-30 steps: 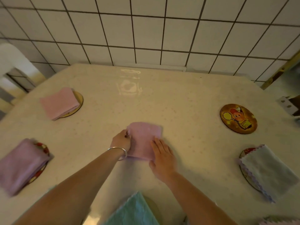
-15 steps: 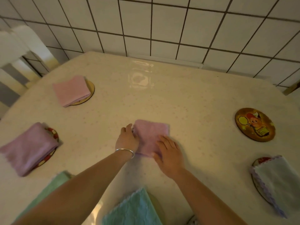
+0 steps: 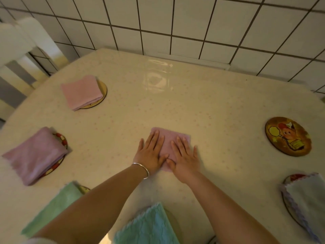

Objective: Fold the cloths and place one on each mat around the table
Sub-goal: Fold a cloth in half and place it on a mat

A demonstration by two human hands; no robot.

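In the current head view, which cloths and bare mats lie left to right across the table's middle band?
Purple cloth on its mat → pink cloth on its mat → mauve cloth under both hands → bare cartoon mat.

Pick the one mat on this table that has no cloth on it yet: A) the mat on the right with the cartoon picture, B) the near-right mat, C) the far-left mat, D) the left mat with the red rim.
A: the cartoon mat lies bare, while both hands press the folded purple cloth flat at the table's centre.
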